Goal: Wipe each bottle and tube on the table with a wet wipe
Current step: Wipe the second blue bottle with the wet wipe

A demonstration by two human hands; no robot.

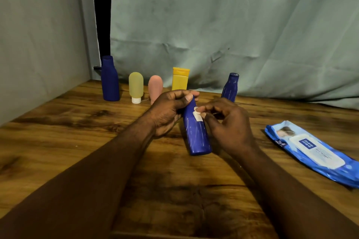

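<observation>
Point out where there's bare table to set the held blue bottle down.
Bare wood lies left of the left hand, in front of the tall blue bottle, and between the small blue bottle and the wipes pack. The back row of tubes is crowded.

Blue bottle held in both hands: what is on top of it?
A small white scrap, probably the wet wipe, pinched against the blue plastic bottle by fingers of the right hand. The left hand grips its upper end, so the cap is hidden.

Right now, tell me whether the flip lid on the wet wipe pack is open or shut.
Shut. The white lid lies flat against the blue wet wipe pack, with no wipe sticking out.
</observation>
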